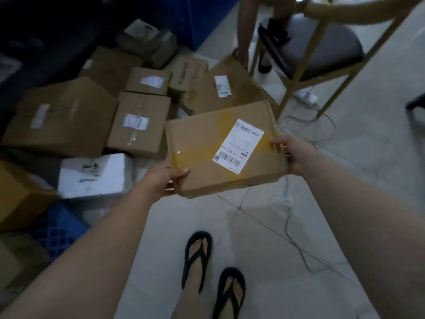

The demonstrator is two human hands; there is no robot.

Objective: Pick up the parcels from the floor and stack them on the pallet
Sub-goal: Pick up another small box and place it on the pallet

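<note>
Dim indoor view, low in contrast, grainy and soft throughout. Brightest on the pale floor (368, 139) at right; nearly black toward the upper left corner. Mild glare on the yellow tape (190, 155) and white label (239, 146) of the parcel (207, 180), with small print smeared beyond reading. Motion blur on the chair (333, 42) and on the cardboard boxes (64, 116) at left. Wide-angle bending at the edges, with stretched forearms (368, 215) toward the lower corners. Faint, diffuse shadows only.

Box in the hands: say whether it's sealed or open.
Sealed. The box has its top closed flat, with yellow tape running across it beneath the label.
</note>
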